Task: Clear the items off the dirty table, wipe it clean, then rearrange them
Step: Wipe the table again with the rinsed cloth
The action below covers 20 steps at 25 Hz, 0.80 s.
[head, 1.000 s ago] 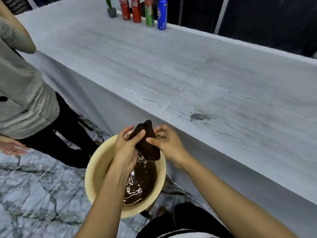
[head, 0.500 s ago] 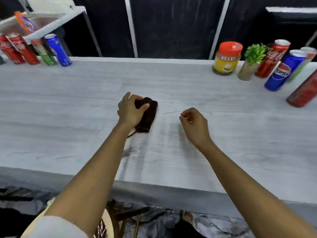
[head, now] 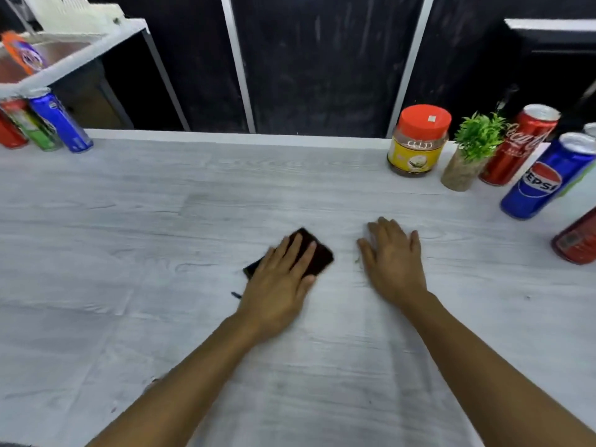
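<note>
Your left grip (head: 277, 285) lies flat at mid-frame, fingers straight, pressing the dark cloth (head: 317, 256) onto the bench (head: 161, 221). Your right grip (head: 393, 256) rests flat and released on the pale wood-grain just right of it. A jar (head: 417, 143), plant (head: 474, 146) and Pepsi can (head: 541, 179) stand upper right and a blue can (head: 61, 124) upper left. Dark panels (head: 322, 59) close the room behind.
</note>
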Each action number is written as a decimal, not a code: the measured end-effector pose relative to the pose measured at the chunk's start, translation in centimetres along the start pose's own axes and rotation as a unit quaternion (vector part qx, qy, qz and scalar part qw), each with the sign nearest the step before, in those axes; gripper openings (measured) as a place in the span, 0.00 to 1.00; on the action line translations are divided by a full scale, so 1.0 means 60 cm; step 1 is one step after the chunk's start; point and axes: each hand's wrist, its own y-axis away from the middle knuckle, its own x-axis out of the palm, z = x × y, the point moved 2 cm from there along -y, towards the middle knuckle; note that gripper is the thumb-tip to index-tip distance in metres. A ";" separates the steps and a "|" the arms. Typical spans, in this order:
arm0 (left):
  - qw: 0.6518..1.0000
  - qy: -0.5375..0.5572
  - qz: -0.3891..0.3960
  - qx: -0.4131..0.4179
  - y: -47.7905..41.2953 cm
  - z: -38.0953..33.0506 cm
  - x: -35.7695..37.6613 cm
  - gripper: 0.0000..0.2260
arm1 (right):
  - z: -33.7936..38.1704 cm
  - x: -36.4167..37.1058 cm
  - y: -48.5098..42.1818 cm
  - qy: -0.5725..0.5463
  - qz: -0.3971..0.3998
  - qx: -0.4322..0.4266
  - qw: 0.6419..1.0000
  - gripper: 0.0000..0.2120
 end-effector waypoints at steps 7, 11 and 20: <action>0.963 0.009 -0.026 -0.267 -0.187 0.201 -0.049 0.23 | -0.001 0.001 -0.001 -0.029 0.009 0.008 1.000 0.23; 0.997 0.012 0.034 0.075 -0.080 -0.020 0.004 0.22 | -0.020 -0.018 -0.010 -0.123 -0.041 0.027 0.991 0.20; 0.972 0.015 -0.017 -0.232 -0.284 0.215 -0.045 0.25 | -0.050 -0.019 -0.016 -0.055 -0.044 0.012 0.997 0.19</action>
